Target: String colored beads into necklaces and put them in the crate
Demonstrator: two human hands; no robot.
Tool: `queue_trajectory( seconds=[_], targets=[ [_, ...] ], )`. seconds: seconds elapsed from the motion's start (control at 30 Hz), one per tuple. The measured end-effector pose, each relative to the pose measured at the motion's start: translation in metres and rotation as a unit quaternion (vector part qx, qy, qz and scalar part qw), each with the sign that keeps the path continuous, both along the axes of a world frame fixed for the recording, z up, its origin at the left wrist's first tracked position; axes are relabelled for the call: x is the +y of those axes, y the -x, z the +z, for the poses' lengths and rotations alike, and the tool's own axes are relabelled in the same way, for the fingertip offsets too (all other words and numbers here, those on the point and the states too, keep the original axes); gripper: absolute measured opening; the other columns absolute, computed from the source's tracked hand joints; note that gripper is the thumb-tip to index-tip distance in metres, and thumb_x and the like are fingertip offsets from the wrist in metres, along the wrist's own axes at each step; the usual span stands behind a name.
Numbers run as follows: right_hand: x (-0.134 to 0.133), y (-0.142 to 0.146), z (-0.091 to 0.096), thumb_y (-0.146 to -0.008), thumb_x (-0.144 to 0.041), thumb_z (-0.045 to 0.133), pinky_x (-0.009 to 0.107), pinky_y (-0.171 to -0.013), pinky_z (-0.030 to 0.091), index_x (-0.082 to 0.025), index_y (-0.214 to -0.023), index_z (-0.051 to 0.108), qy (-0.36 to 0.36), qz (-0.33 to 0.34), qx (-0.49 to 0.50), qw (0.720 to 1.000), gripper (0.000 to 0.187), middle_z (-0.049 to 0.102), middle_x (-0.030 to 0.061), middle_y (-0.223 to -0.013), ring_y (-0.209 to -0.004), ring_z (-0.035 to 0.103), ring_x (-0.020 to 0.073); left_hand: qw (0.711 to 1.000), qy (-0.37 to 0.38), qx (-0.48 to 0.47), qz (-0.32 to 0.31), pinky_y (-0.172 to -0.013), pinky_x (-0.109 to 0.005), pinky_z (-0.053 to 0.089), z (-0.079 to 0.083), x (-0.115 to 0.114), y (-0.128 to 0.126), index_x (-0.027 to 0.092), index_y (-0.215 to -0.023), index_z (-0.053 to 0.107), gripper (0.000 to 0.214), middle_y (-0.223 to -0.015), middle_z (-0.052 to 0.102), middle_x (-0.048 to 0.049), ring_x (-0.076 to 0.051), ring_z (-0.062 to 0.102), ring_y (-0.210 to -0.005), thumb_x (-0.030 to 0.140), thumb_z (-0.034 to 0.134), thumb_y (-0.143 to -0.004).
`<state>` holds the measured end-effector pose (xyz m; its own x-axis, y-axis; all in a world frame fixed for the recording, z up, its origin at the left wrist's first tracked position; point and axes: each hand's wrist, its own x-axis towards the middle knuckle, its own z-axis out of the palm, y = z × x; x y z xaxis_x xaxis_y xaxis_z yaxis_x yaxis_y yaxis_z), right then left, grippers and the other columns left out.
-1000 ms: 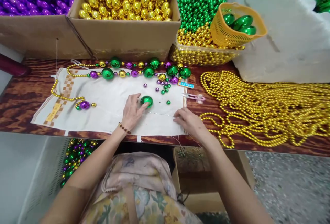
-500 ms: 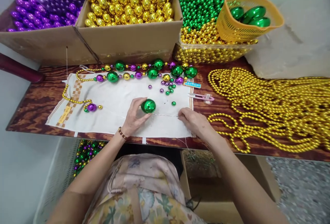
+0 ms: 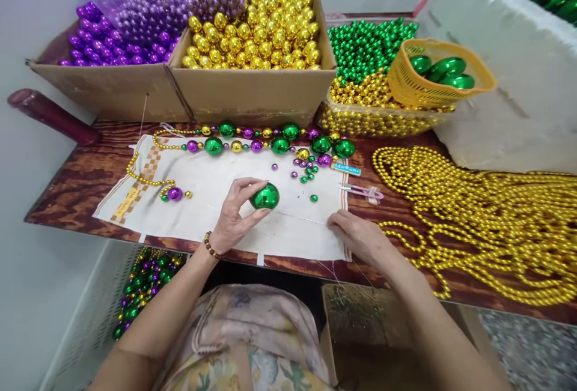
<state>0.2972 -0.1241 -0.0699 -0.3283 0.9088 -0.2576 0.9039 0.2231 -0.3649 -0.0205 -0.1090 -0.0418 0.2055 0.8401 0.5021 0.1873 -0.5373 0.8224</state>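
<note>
My left hand (image 3: 237, 214) grips a large shiny green bead (image 3: 265, 196) between thumb and fingers, just above a white towel (image 3: 189, 223). The fingers of my right hand (image 3: 356, 233) are pinched on a long thin needle (image 3: 301, 218). Its far end lies close to the left thumb and the underside of the bead; whether it enters the bead I cannot tell. Several small green and purple beads (image 3: 310, 172) lie loose on the towel. Behind them runs a strung necklace (image 3: 256, 146) of green, purple and gold beads, its thinner gold end (image 3: 151, 182) curling to the left.
Boxes of purple beads (image 3: 126, 48) and gold beads (image 3: 252, 36) stand at the back. Beside them, a tub (image 3: 383, 121) carries a yellow basket (image 3: 442, 72). Pink-handled thread snips (image 3: 360, 191) and a blue label (image 3: 346, 169) lie right of the loose beads. Gold bead strands (image 3: 473, 223) cover the table's right side.
The camera view has shifted, so the scene sits lower and further right. Both hands keep their grips; the green bead and needle stay in nearly the same place over the towel.
</note>
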Motion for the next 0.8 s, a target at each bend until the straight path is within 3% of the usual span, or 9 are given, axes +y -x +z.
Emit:
queue_trajectory(
  seconds=[0.07, 0.13, 0.23, 0.33, 0.43, 0.53, 0.8],
  targets=[
    [-0.007, 0.001, 0.002, -0.096, -0.024, 0.048, 0.027, -0.063, 0.04, -0.02, -0.086, 0.063, -0.029, -0.026, 0.107, 0.994, 0.018, 0.066, 0.0047, -0.087, -0.075, 0.063, 0.0182, 1.0, 0.017, -0.016, -0.001, -0.098, -0.039, 0.05, 0.0, 0.001, 0.003, 0.033, -0.136, 0.059, 0.051, -0.124, 0.054, -0.0084, -0.022, 0.053, -0.118, 0.025, 0.072, -0.087],
    [-0.015, 0.012, 0.005, -0.096, -0.027, 0.05, 0.026, -0.063, 0.044, -0.02, -0.083, 0.063, -0.048, -0.055, 0.231, 0.97, 0.019, 0.063, 0.0028, -0.078, -0.069, 0.061, 0.0161, 0.998, 0.04, -0.045, 0.004, -0.098, -0.036, 0.05, 0.001, 0.004, 0.005, 0.033, -0.133, 0.061, 0.049, -0.123, 0.054, -0.0075, -0.022, 0.053, -0.118, 0.025, 0.073, -0.086],
    [-0.028, 0.047, 0.009, -0.096, -0.029, 0.055, 0.024, -0.058, 0.045, -0.02, -0.086, 0.065, -0.056, -0.097, 0.367, 0.923, 0.017, 0.058, -0.0004, -0.069, -0.059, 0.057, 0.0133, 0.986, 0.096, -0.134, 0.014, -0.094, -0.032, 0.051, 0.008, 0.013, 0.007, 0.033, -0.127, 0.065, 0.044, -0.12, 0.055, -0.0053, -0.018, 0.056, -0.112, 0.026, 0.075, -0.084],
    [-0.039, 0.092, 0.009, -0.096, -0.026, 0.056, 0.023, -0.058, 0.046, -0.02, -0.088, 0.066, -0.067, -0.111, 0.453, 0.882, 0.014, 0.057, -0.0008, -0.07, -0.061, 0.058, 0.0123, 0.953, 0.168, -0.249, 0.02, -0.086, -0.029, 0.054, 0.021, 0.027, 0.008, 0.032, -0.12, 0.066, 0.037, -0.119, 0.058, -0.0041, -0.015, 0.058, -0.101, 0.032, 0.075, -0.084],
    [-0.046, 0.124, 0.006, -0.096, -0.022, 0.057, 0.022, -0.058, 0.045, -0.02, -0.088, 0.067, -0.077, -0.102, 0.481, 0.867, 0.013, 0.057, -0.0006, -0.072, -0.062, 0.057, 0.0115, 0.916, 0.228, -0.33, 0.015, -0.079, -0.028, 0.056, 0.039, 0.039, 0.011, 0.032, -0.116, 0.067, 0.035, -0.119, 0.059, -0.0035, -0.015, 0.06, -0.095, 0.036, 0.076, -0.082],
    [-0.049, 0.138, 0.003, -0.096, -0.02, 0.057, 0.022, -0.058, 0.044, -0.021, -0.089, 0.067, -0.081, -0.109, 0.49, 0.861, 0.013, 0.057, -0.0006, -0.073, -0.064, 0.056, 0.0114, 0.893, 0.257, -0.37, 0.0, -0.076, -0.027, 0.056, 0.051, 0.043, 0.013, 0.032, -0.115, 0.066, 0.036, -0.117, 0.06, -0.0038, -0.016, 0.061, -0.095, 0.037, 0.077, -0.08],
    [-0.048, 0.145, 0.002, -0.096, -0.02, 0.057, 0.023, -0.057, 0.043, -0.021, -0.089, 0.067, -0.072, -0.135, 0.501, 0.852, 0.012, 0.055, -0.0008, -0.073, -0.064, 0.054, 0.0116, 0.879, 0.274, -0.39, -0.002, -0.074, -0.026, 0.055, 0.049, 0.042, 0.009, 0.031, -0.111, 0.068, 0.035, -0.116, 0.06, -0.0031, -0.015, 0.059, -0.094, 0.035, 0.079, -0.078]
  ],
)
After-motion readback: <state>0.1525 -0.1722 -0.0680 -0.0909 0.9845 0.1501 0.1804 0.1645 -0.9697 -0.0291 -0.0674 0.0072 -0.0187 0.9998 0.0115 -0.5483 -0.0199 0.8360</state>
